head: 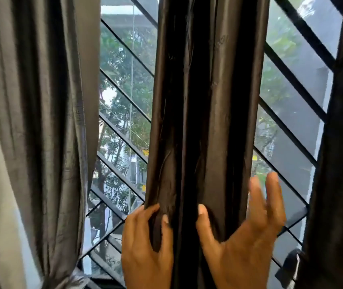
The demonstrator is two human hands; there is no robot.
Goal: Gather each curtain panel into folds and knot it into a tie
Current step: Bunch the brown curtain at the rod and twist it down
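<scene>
While panel (204, 101) is hanging before grille (122, 136), left folds are being pinched by left hand (143, 247); right hand (247, 243), spread open, is being laid thumb-first on right side.

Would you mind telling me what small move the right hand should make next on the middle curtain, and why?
Probably curl the right hand round the right edge of the dark glossy middle curtain panel: its fingers are spread open beside the edge, while the left hand grips the left folds.
</scene>
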